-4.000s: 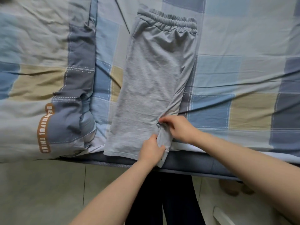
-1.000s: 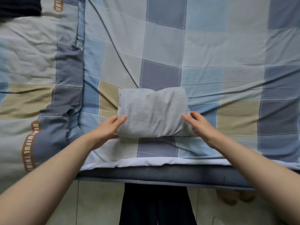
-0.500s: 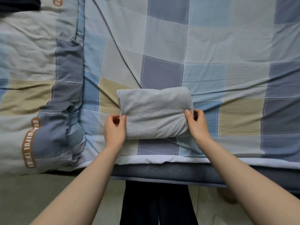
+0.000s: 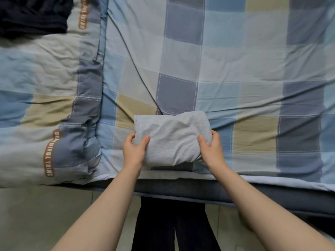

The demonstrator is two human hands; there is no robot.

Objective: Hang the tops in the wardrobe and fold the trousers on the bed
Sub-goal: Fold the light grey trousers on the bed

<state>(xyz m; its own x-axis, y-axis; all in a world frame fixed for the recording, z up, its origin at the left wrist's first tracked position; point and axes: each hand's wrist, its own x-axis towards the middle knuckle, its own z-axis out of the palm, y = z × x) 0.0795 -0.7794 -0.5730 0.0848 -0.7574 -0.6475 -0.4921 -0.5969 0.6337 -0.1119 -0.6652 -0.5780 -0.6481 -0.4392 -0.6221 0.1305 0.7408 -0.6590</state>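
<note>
The grey trousers [image 4: 172, 138] are folded into a compact rectangle near the front edge of the bed [image 4: 235, 69], which has a blue, grey and beige checked sheet. My left hand [image 4: 135, 151] grips the bundle's left end, thumb on top and fingers under it. At the right end, my right hand [image 4: 211, 149] grips the same way. The bundle's near edge looks slightly lifted off the sheet.
A matching checked duvet [image 4: 45, 105] with brown lettering is bunched along the left side of the bed. A dark garment [image 4: 32, 15] lies on it at the far left corner. Pale floor tiles [image 4: 36, 214] and my dark trouser legs show below the bed's edge.
Four seconds ago the trousers lay at full length; now they are a folded bundle. In the last second both hands closed round its ends, and it is more creased.
</note>
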